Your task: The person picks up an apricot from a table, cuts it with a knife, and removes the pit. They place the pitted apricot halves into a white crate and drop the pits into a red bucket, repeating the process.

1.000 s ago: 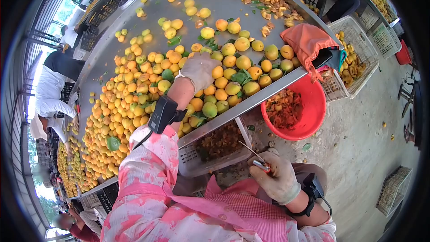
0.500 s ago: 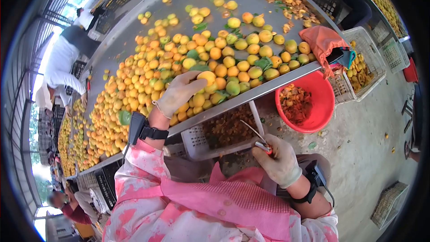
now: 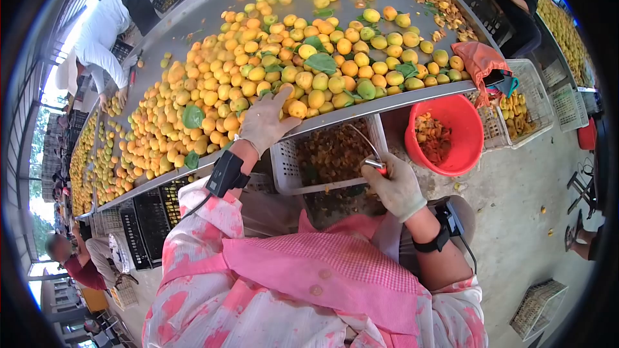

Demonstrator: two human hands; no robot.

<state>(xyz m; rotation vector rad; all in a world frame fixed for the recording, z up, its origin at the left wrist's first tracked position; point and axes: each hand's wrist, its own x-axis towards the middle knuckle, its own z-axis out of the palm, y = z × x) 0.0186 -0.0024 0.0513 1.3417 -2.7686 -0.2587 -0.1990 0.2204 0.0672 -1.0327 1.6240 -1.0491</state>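
My left hand [image 3: 265, 121], in a pale glove, is at the near rim of the metal table, its thumb and fingers closed around a yellow-orange apricot [image 3: 296, 109]. Around it lies a wide heap of apricots [image 3: 219, 84], some greenish, with green leaves among them. My right hand [image 3: 396, 187], also gloved, is in front of my body below the table edge. It grips a small hand tool [image 3: 376, 162] with a thin, curved metal blade and a red-and-silver handle. The tool points up toward a white crate [image 3: 285, 177] of cut fruit pieces beneath the table.
A red bucket [image 3: 474, 135] with fruit scraps stands right of the crate. An orange bag [image 3: 478, 58] lies at the table corner by a light crate [image 3: 545, 106] of fruit. Black crates [image 3: 143, 232] stand at left. A co-worker in white [image 3: 103, 32] leans over the table's left side.
My left hand has drawn back from within the heap to the table's near rim with an apricot. My right hand still holds the tool, now lifted slightly. The view has shifted.
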